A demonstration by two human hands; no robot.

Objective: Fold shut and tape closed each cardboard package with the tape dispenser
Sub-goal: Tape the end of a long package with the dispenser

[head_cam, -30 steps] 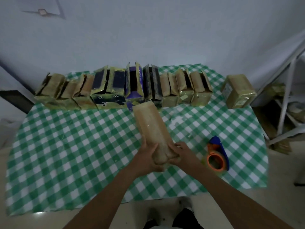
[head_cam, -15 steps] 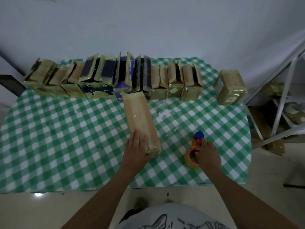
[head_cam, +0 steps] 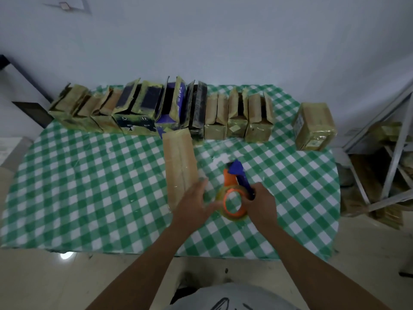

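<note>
The long cardboard package (head_cam: 180, 166) lies flat on the green-checked tablecloth (head_cam: 89, 186). It is tan and narrow, with its flaps folded in to meet at a seam down its length. Just right of its near end, the right hand (head_cam: 261, 204) grasps the blue handle of the tape dispenser (head_cam: 234, 189), whose orange-cored roll faces the camera. The left hand (head_cam: 194, 204) covers the package's near end and reaches to the roll's edge. It is blurred, so I cannot tell whether it pinches tape. Behind the package's far end stands a row of open-topped packages (head_cam: 161, 108). Well right of that end sits a taped package (head_cam: 315, 126).
</note>
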